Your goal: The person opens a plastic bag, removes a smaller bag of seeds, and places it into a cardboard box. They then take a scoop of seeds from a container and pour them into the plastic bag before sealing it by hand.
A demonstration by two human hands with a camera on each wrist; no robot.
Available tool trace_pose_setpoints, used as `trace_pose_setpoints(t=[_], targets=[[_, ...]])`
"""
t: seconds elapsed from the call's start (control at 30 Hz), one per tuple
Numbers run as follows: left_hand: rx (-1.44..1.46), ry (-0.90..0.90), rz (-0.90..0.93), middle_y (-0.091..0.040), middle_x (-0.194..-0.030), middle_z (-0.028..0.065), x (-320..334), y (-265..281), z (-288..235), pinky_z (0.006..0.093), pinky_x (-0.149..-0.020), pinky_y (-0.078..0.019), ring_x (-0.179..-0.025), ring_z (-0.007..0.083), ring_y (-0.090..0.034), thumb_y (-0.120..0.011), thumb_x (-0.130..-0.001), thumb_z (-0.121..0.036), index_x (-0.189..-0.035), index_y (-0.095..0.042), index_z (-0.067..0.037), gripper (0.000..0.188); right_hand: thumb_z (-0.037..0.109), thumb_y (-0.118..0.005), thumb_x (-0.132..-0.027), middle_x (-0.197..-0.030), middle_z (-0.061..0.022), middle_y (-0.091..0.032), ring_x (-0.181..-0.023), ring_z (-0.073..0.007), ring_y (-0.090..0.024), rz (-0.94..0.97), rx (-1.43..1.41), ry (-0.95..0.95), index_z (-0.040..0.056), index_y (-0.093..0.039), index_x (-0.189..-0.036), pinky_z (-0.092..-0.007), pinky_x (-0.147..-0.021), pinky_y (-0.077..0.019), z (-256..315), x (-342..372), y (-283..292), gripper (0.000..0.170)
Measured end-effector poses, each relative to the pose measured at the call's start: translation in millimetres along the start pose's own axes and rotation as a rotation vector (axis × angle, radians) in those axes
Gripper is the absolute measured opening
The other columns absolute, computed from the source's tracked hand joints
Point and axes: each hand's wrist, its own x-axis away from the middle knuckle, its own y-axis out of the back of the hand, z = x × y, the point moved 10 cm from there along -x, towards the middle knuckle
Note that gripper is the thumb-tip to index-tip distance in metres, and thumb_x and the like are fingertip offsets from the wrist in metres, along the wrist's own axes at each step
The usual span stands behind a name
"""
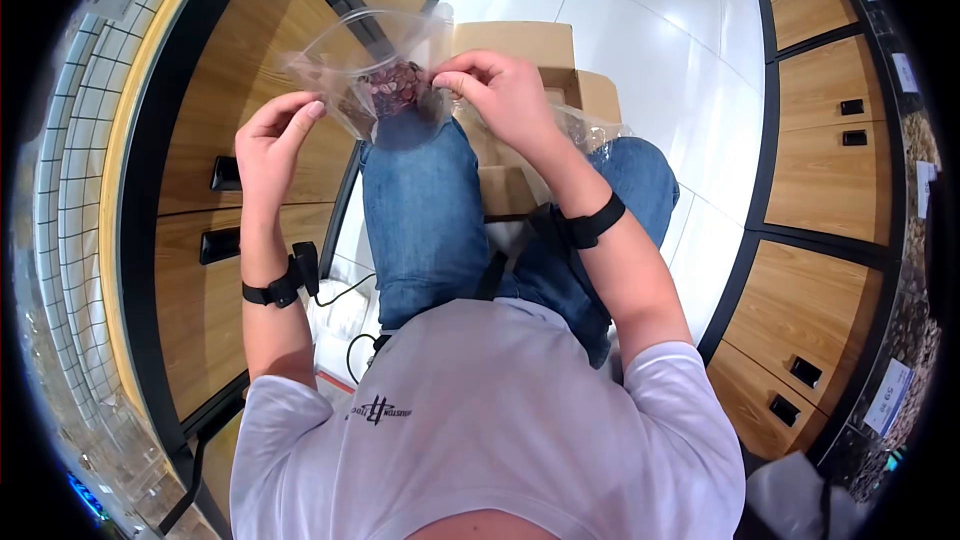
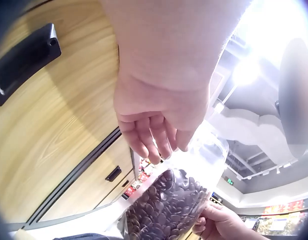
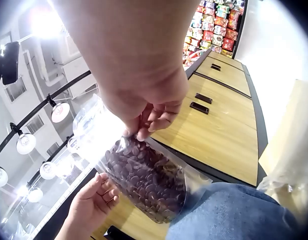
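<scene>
A clear stand-up plastic bag point(image 1: 352, 58) stands over the left knee, its wide top spread open. Dark reddish-brown flat seeds point(image 3: 144, 180) fill its lower part. Thumb and fingers of my right hand point(image 1: 512, 105) pinch the bag's right edge, which shows closely in the right wrist view. My left hand point(image 1: 268, 145) is at the bag's left side, its fingers loosely bent and nothing gripped between them. From the left wrist, those fingers point(image 2: 153, 145) hang just above the bag of seeds.
An open cardboard box point(image 1: 515, 45) stands on the tiled floor point(image 1: 640, 10) beyond the knees, with clear plastic point(image 1: 592, 130) beside it. Wooden cabinets point(image 1: 230, 70) with black handles rise close on the left. More cabinets point(image 1: 830, 170) line the right.
</scene>
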Motion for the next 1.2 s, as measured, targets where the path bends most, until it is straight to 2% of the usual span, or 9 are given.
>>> trace_pose_setpoints(t=[0.2,0.4,0.47,0.53,0.67,0.73,0.87,1.03,1.2], targets=[[-0.124,-0.077,0.033,-0.070,-0.090,0.0031,-2.4,1.8,-8.9,0.0198,-0.074,-0.0472,-0.082,0.0077,-0.062,-0.072,-0.089,-0.006,-0.097,-0.071,0.003,0.011,0.013,-0.072,-0.086,-0.085,-0.0052,-0.073,-0.073,-0.0090,-0.064,-0.023,0.047,0.186,0.0011,-0.075,-0.091,-0.0245,-0.068,-0.0513,23.8,-0.6,-3.6,0.013],[-0.176,-0.065,0.034,-0.068,-0.088,-0.0001,2.4,4.6,-7.8,0.0200,-0.074,-0.0460,-0.082,0.0057,-0.059,-0.071,-0.090,-0.008,-0.095,-0.069,0.002,0.011,0.015,-0.073,-0.084,-0.081,-0.0082,-0.070,-0.071,-0.0170,-0.064,-0.043,0.103,0.090,0.0034,-0.075,-0.089,-0.0288,-0.066,-0.0497,14.4,4.2,4.6,0.013],[-0.296,-0.195,0.025,-0.069,-0.088,0.0028,6.5,9.1,-21.5,0.0217,-0.074,-0.0469,-0.082,0.0080,-0.061,-0.071,-0.089,-0.009,-0.095,-0.069,0.003,0.014,0.016,-0.074,-0.083,-0.081,-0.0085,-0.070,-0.071,-0.0171,-0.064,-0.029,0.109,0.138,0.0032,-0.074,-0.088,-0.0288,-0.066,-0.0495,28.9,5.5,4.6,0.014],[-0.227,-0.095,-0.005,-0.070,-0.088,0.0056,12.3,15.0,-13.2,0.0238,-0.075,-0.0484,-0.081,0.0110,-0.063,-0.071,-0.089,-0.010,-0.095,-0.068,0.003,0.014,0.017,-0.075,-0.083,-0.081,-0.0087,-0.070,-0.071,-0.0171,-0.063,-0.001,0.112,0.176,0.0031,-0.074,-0.088,-0.0289,-0.066,-0.0493,34.1,10.4,-0.1,0.015],[-0.394,-0.195,0.053,-0.071,-0.089,0.0084,5.4,3.8,-37.0,0.0260,-0.076,-0.0499,-0.082,0.0149,-0.066,-0.070,-0.089,-0.009,-0.095,-0.068,0.002,0.013,0.019,-0.077,-0.082,-0.080,-0.0098,-0.070,-0.070,-0.0173,-0.063,0.006,0.292,0.265,0.0015,-0.073,-0.087,-0.0290,-0.065,-0.0492,29.3,-1.3,1.3,0.018],[-0.446,-0.193,0.096,-0.071,-0.089,0.0094,17.1,-1.4,-35.8,0.0267,-0.077,-0.0504,-0.083,0.0165,-0.067,-0.069,-0.089,-0.009,-0.094,-0.068,0.002,0.012,0.016,-0.073,-0.086,-0.086,-0.0056,-0.073,-0.078,-0.0130,-0.067,0.051,0.239,0.084,0.0016,-0.075,-0.089,-0.0260,-0.072,-0.0513,11.2,3.2,-1.0,0.015],[-0.439,-0.397,0.006,-0.067,-0.089,0.0096,23.6,-2.8,-38.1,0.0259,-0.076,-0.0498,-0.081,0.0170,-0.065,-0.066,-0.090,-0.005,-0.092,-0.065,0.001,0.006,0.015,-0.072,-0.086,-0.083,-0.0061,-0.074,-0.077,-0.0120,-0.067,0.015,0.197,0.192,0.0026,-0.075,-0.091,-0.0256,-0.072,-0.0517,21.5,6.8,-0.1,0.014],[-0.050,-0.240,0.072,-0.062,-0.100,0.0054,22.1,-10.7,11.8,0.0252,-0.078,-0.0508,-0.084,0.0114,-0.060,-0.055,-0.099,-0.005,-0.106,-0.055,0.001,0.009,0.015,-0.076,-0.084,-0.077,-0.0050,-0.072,-0.069,-0.0085,-0.063,-0.018,0.032,0.033,0.0012,-0.074,-0.092,-0.0236,-0.065,-0.0510,-1.1,12.0,-1.2,0.016],[-0.026,-0.178,0.096,-0.065,-0.093,0.0056,16.3,-12.8,5.2,0.0255,-0.075,-0.0518,-0.080,0.0117,-0.063,-0.060,-0.097,-0.005,-0.101,-0.060,0.003,0.008,0.012,-0.074,-0.086,-0.078,-0.0045,-0.072,-0.068,-0.0076,-0.063,-0.075,-0.093,0.026,0.0012,-0.074,-0.092,-0.0232,-0.064,-0.0505,-3.2,15.6,1.6,0.013]])
